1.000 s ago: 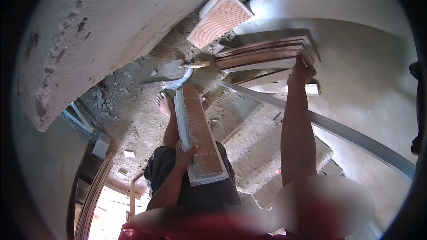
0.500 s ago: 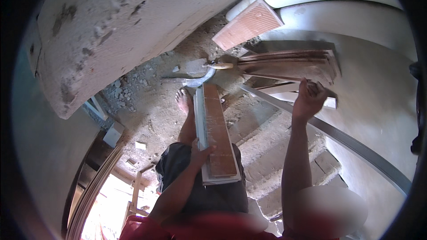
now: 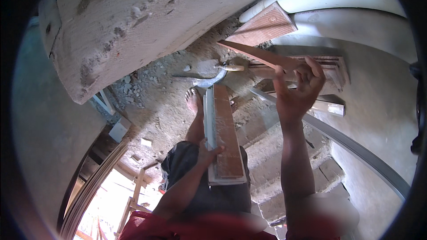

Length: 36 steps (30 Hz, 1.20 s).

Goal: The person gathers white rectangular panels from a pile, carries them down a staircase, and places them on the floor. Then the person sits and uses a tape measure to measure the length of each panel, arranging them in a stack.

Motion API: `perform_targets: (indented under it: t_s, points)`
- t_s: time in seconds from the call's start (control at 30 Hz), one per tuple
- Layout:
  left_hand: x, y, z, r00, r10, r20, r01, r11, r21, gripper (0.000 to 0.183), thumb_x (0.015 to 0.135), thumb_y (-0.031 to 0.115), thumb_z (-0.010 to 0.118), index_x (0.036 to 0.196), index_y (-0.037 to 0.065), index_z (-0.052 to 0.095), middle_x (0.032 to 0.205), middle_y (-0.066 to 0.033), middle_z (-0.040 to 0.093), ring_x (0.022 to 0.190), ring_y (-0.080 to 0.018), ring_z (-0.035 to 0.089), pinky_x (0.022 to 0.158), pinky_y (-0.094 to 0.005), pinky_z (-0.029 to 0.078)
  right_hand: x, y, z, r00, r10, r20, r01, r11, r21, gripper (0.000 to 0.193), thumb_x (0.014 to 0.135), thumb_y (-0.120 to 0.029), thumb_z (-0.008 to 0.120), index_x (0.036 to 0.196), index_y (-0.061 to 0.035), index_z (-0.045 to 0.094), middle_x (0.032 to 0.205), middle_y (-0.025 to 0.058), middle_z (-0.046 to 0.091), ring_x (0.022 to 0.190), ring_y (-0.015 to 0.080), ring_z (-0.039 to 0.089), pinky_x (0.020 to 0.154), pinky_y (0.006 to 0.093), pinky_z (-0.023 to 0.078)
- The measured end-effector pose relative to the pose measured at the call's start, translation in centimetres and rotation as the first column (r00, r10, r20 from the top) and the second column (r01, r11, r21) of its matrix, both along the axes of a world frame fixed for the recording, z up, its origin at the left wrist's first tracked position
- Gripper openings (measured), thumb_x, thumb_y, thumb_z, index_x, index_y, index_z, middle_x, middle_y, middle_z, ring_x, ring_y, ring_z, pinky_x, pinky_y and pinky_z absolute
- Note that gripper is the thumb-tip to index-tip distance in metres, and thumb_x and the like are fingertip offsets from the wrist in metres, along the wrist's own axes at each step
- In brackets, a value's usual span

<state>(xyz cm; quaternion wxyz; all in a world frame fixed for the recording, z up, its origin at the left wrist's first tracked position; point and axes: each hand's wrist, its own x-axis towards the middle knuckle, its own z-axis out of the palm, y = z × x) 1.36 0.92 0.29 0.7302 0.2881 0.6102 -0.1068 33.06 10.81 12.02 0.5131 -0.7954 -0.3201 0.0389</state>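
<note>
Across my lap rests a stack of tile strips [image 3: 229, 133], with a reddish-brown face on top and pale layers showing along its left side. My left hand [image 3: 209, 152] is closed on the stack's left edge, the thumb lying over the top strip. My right hand [image 3: 299, 92] is raised on the right, above the tiles by the wall. Between its thumb and fingers is a single brown tile strip [image 3: 258, 55], tilted, its narrow end reaching to the upper left, clear of the stack on my lap.
Several stacked tiles [image 3: 340, 73] lean at the right wall beside a long grey metal bar [image 3: 351, 140]. Farther off lie a ridged-back tile [image 3: 262, 26], a wooden-handled trowel [image 3: 232, 67] and a curved grey piece [image 3: 209, 82]. Rubble [image 3: 130, 90] covers the floor's left; rough steps [image 3: 267, 144] are right.
My right hand, earlier low by the leaning tiles, now holds a tile strip up and angled to the upper left. My left hand keeps its grip. The whole view has shifted slightly.
</note>
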Motion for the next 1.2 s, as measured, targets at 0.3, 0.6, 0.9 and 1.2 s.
perform_targets:
  t_s: [0.3, 0.6, 0.9, 1.2]
  points:
    - [-0.5, -0.4, -0.4, 0.999, 0.015, -0.046, -0.017, 0.999, -0.046, 0.101, 0.064, 0.034, 0.087, 0.136, -0.007, 0.029, 0.122, -0.0185, 0.054, 0.113, -0.0236, 0.054, 0.097, -0.0364, 0.044, 0.6, 6.1, -0.8, 0.967, 0.198, 0.158, -0.192, 0.980, -0.053, 0.067, 0.069, -0.010, 0.083, 0.126, -0.0031, 0.048, 0.101, 0.0127, 0.057, 0.093, 0.0224, 0.062, 0.085, 0.0341, 0.052]
    - [-0.2, 0.5, 0.3, 0.999, -0.032, 0.029, 0.032, 0.999, -0.032, 0.099, 0.065, 0.035, 0.085, 0.136, -0.007, 0.030, 0.125, -0.0200, 0.050, 0.116, -0.0258, 0.052, 0.098, -0.0374, 0.043, 0.3, 10.9, -5.1, 0.953, 0.269, 0.143, -0.236, 0.948, -0.212, 0.075, 0.074, -0.022, 0.081, 0.132, -0.0076, 0.035, 0.107, 0.0210, 0.061, 0.099, 0.0346, 0.065, 0.085, 0.0413, 0.054]
    - [-1.2, -1.0, -1.4, 0.999, -0.051, 0.011, 0.050, 0.998, 0.033, 0.098, 0.066, 0.035, 0.086, 0.135, -0.008, 0.031, 0.126, -0.0195, 0.048, 0.115, -0.0256, 0.051, 0.096, -0.0376, 0.044, 0.8, 12.4, -5.6, 0.983, 0.164, 0.087, -0.149, 0.977, -0.154, 0.085, 0.072, -0.021, 0.082, 0.135, -0.0045, 0.027, 0.108, 0.0215, 0.059, 0.101, 0.0339, 0.063, 0.086, 0.0404, 0.052]
    - [-1.5, -1.8, -2.6, 0.998, -0.046, -0.032, 0.045, 0.998, -0.052, 0.101, 0.066, 0.036, 0.085, 0.140, -0.002, 0.027, 0.128, -0.0171, 0.048, 0.113, -0.0249, 0.053, 0.095, -0.0370, 0.045, 3.6, 0.0, -7.3, 0.943, 0.015, 0.332, 0.098, 0.942, -0.320, 0.066, 0.071, -0.021, 0.083, 0.124, -0.0032, 0.049, 0.116, 0.0161, 0.055, 0.109, 0.0315, 0.055, 0.096, 0.0402, 0.044]
